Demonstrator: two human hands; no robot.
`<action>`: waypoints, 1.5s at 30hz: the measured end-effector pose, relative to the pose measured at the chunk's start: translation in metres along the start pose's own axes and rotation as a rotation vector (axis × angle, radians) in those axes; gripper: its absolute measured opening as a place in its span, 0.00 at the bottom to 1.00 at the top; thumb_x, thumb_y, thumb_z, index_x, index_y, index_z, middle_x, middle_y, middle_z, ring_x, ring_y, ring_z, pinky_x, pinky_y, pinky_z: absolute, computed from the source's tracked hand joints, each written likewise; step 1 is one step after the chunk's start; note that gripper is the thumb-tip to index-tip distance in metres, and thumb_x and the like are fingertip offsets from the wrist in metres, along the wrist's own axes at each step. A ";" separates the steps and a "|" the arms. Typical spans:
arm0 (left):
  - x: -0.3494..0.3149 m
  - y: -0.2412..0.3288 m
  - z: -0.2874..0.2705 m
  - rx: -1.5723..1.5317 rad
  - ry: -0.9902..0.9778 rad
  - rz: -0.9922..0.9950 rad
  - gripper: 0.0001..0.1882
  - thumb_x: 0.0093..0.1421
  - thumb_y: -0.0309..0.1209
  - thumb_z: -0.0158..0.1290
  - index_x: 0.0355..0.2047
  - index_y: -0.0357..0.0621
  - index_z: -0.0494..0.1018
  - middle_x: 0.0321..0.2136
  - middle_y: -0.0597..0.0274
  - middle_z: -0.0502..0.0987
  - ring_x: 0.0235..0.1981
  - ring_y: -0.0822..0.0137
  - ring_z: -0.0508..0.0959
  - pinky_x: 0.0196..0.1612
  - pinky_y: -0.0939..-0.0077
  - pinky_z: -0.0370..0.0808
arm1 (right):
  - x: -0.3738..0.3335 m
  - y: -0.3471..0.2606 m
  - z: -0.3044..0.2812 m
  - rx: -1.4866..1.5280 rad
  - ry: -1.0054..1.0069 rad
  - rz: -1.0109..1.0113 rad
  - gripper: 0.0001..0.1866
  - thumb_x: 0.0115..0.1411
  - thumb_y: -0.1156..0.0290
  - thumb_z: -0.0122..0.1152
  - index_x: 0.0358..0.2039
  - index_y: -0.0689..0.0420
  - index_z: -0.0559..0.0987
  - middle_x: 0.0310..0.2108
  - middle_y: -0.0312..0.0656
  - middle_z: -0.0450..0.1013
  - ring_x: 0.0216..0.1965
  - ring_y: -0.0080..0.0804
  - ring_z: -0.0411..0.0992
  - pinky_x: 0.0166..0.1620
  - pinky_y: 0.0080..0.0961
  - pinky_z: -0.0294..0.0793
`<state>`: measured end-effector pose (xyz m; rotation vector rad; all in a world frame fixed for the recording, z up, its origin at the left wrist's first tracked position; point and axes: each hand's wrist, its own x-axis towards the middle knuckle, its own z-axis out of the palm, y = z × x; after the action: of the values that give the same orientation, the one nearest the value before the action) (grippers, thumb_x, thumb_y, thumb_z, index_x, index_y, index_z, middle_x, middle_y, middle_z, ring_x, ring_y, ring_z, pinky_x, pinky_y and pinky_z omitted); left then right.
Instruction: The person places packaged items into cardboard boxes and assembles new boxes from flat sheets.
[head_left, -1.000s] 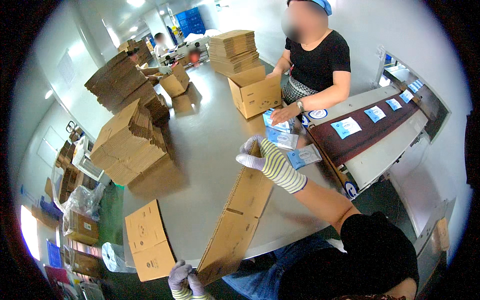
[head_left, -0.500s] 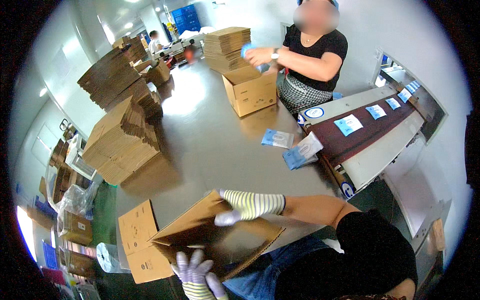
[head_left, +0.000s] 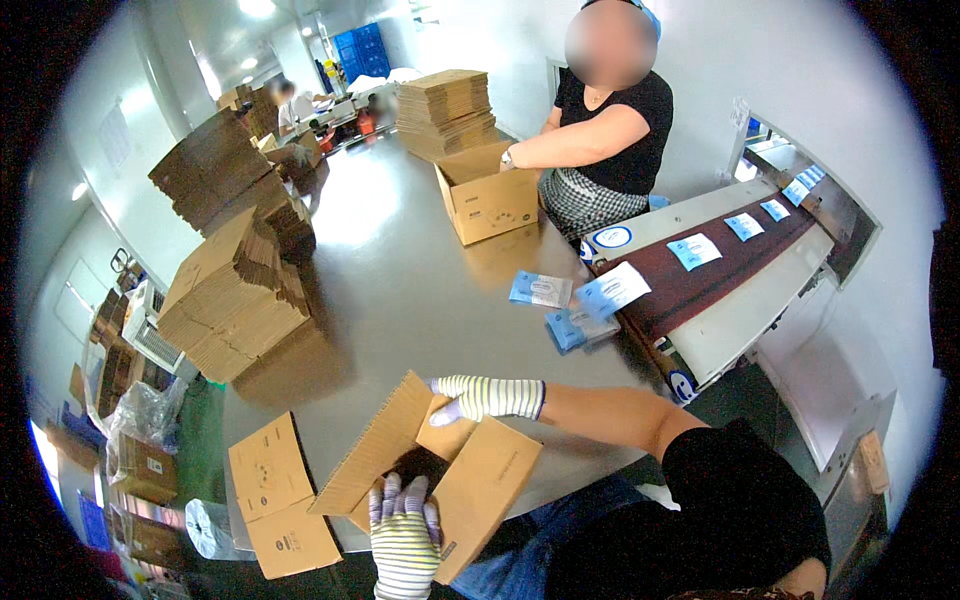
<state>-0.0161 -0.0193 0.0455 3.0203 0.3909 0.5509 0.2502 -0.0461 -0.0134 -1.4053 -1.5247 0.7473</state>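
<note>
A cardboard box (head_left: 490, 490) stands with its top flaps up at the table's near edge, partly unfolded. My right hand (head_left: 487, 398), in a striped glove, grips the box's far end, with the thumb on the inner side of the board. My left hand (head_left: 405, 540), gloved alike, lies over the near end. Its fingers stretch into the box opening against the cardboard, and its thumb stands apart. Beside the box on the left lies a flat folded carton (head_left: 275, 490). The bottom of the box is partly hidden by my left hand.
Stacked flat cartons (head_left: 235, 295) line the table's left side. Across the table a co-worker (head_left: 615, 130) reaches into an open box (head_left: 490, 205). Blue-and-white packets (head_left: 575, 325) lie beside a conveyor belt (head_left: 690, 285) at right, which carries several more. A metal table (head_left: 400, 300) lies between.
The box has gone from flattened to opened out. My left hand has moved onto its near end. The co-worker's hands have lowered into the far box, and another packet has come to the belt's end.
</note>
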 end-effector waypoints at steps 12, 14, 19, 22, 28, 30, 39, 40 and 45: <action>-0.036 -0.007 -0.037 -0.369 0.564 -0.643 0.13 0.66 0.34 0.44 0.34 0.35 0.71 0.25 0.54 0.72 0.25 0.61 0.70 0.32 0.68 0.70 | -0.030 -0.007 -0.005 0.689 0.300 0.124 0.26 0.60 0.59 0.58 0.52 0.65 0.68 0.51 0.50 0.69 0.52 0.40 0.69 0.54 0.33 0.68; -0.031 0.013 -0.038 -0.483 0.764 -0.772 0.11 0.65 0.31 0.44 0.37 0.33 0.68 0.27 0.56 0.73 0.28 0.66 0.69 0.32 0.73 0.70 | -0.041 -0.065 -0.002 0.149 0.316 0.052 0.28 0.59 0.57 0.59 0.52 0.65 0.68 0.53 0.53 0.66 0.54 0.43 0.67 0.55 0.35 0.67; -0.054 0.016 0.092 -1.154 1.021 -0.637 0.33 0.63 0.45 0.48 0.61 0.39 0.51 0.56 0.43 0.64 0.48 0.51 0.73 0.52 0.58 0.73 | -0.031 -0.156 -0.028 -0.240 0.428 -0.152 0.35 0.48 0.49 0.67 0.48 0.64 0.71 0.41 0.54 0.74 0.41 0.46 0.75 0.43 0.34 0.75; -0.072 0.023 0.147 -1.413 0.695 -0.903 0.30 0.63 0.43 0.47 0.58 0.38 0.54 0.53 0.43 0.65 0.46 0.52 0.73 0.50 0.59 0.73 | -0.022 -0.157 -0.006 -0.718 0.174 -0.284 0.29 0.53 0.46 0.58 0.43 0.60 0.73 0.30 0.49 0.74 0.31 0.45 0.75 0.34 0.36 0.75; -0.082 0.001 0.156 -1.373 0.393 -1.073 0.24 0.64 0.40 0.46 0.53 0.35 0.59 0.48 0.43 0.69 0.43 0.53 0.72 0.48 0.62 0.72 | -0.020 -0.092 0.040 -0.750 -0.036 -0.289 0.30 0.56 0.43 0.48 0.42 0.61 0.71 0.34 0.51 0.73 0.34 0.47 0.73 0.35 0.41 0.73; -0.091 -0.008 0.134 -1.138 0.425 -1.103 0.23 0.64 0.39 0.46 0.52 0.34 0.61 0.46 0.44 0.70 0.42 0.53 0.72 0.48 0.63 0.72 | -0.026 -0.091 0.044 -0.729 -0.117 -0.336 0.30 0.57 0.43 0.46 0.41 0.61 0.71 0.34 0.49 0.73 0.34 0.46 0.73 0.35 0.39 0.73; -0.057 -0.016 -0.035 0.178 0.271 -0.305 0.26 0.66 0.44 0.32 0.52 0.40 0.68 0.54 0.47 0.68 0.57 0.39 0.63 0.59 0.44 0.56 | -0.025 -0.048 0.056 -0.637 0.112 -0.933 0.27 0.56 0.43 0.52 0.12 0.50 0.66 0.14 0.33 0.60 0.18 0.29 0.62 0.21 0.29 0.61; -0.044 -0.012 -0.036 0.111 0.204 -0.254 0.23 0.65 0.43 0.34 0.48 0.43 0.71 0.50 0.50 0.71 0.58 0.41 0.62 0.59 0.47 0.57 | -0.022 -0.042 0.053 -0.626 0.101 -0.894 0.26 0.57 0.45 0.51 0.12 0.50 0.66 0.13 0.34 0.60 0.19 0.31 0.62 0.22 0.30 0.61; -0.037 -0.018 -0.003 0.023 0.328 -0.279 0.19 0.63 0.41 0.35 0.31 0.44 0.73 0.30 0.57 0.74 0.48 0.48 0.70 0.57 0.53 0.60 | -0.015 -0.033 0.032 -0.592 0.312 -0.727 0.15 0.53 0.60 0.56 0.16 0.53 0.70 0.23 0.36 0.68 0.34 0.37 0.68 0.41 0.35 0.68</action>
<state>-0.0552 -0.0113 0.0343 2.8207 0.8221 1.0198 0.2064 -0.0625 -0.0001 -1.1431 -1.8934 -0.3785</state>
